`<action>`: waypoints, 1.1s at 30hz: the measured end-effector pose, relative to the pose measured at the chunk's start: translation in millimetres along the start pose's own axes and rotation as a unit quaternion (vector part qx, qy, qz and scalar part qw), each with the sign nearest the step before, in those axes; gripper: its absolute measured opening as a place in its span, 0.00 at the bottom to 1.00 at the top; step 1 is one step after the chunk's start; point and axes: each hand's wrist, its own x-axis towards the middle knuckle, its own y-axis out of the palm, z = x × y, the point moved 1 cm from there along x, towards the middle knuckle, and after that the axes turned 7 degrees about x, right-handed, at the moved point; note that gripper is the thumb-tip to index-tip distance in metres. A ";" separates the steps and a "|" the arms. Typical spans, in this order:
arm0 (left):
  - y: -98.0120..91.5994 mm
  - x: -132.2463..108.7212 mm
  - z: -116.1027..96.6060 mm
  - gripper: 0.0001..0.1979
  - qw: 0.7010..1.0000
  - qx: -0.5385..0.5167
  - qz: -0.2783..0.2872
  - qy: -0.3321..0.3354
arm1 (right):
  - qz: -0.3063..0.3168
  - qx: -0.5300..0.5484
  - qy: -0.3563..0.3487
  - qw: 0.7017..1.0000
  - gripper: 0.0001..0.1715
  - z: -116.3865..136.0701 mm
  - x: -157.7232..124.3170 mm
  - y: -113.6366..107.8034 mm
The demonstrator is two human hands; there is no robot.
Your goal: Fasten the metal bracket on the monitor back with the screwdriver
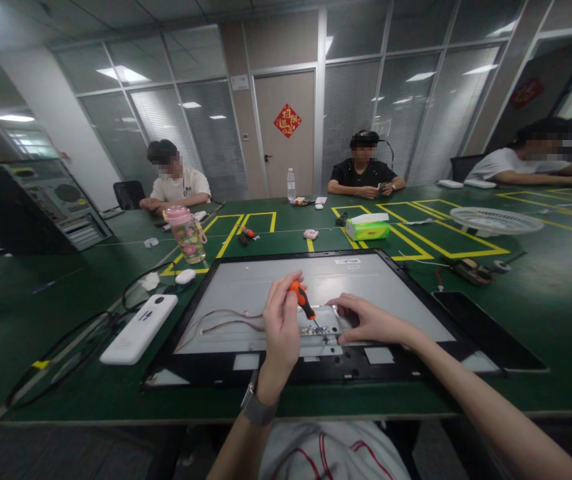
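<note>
A green table [541, 320] marked with yellow tape fills the room's middle, and other people sit along its far side. Directly before the person lies a large display panel [246, 287], face down, grey back up inside a black frame [316, 370]. A white flat case [139, 329] sits just beside the panel's left edge, and a dark slab [486, 330] beside its right.

The left hand [281, 327] (a watch on its wrist) is clenched round an orange-handled screwdriver [302, 300]. The handle sits up between thumb and fingertips, and the shaft slants down and to the right from the grip. Its tip rests on a small circuit board [313, 330] near the panel's lower edge.

The right hand [369, 320] lies on the panel just right of that tip, with forefinger and thumb spread apart and nothing grasped.

Thin red and white wires [226, 320] trail leftward across the grey back from the board.
</note>
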 end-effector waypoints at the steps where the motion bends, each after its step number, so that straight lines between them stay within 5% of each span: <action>1: -0.1 0.0 0.1 0.15 1.000 -0.004 0.003 -0.005 | 0.000 -0.001 0.000 1.000 0.40 0.2 0.0 -0.1; 9: 0.0 1.7 -1.8 0.08 0.998 0.048 -0.039 0.031 | 0.000 0.001 0.002 1.000 0.41 -2.1 0.8 0.5; 15: -1.3 -0.4 -0.6 0.14 0.999 0.022 -0.019 0.021 | -0.002 0.001 -0.014 1.000 0.40 -4.2 1.4 1.0; 33: -2.9 1.1 -1.8 0.10 0.997 0.054 -0.061 0.015 | -0.004 0.002 -0.001 1.000 0.39 -0.4 0.2 -0.2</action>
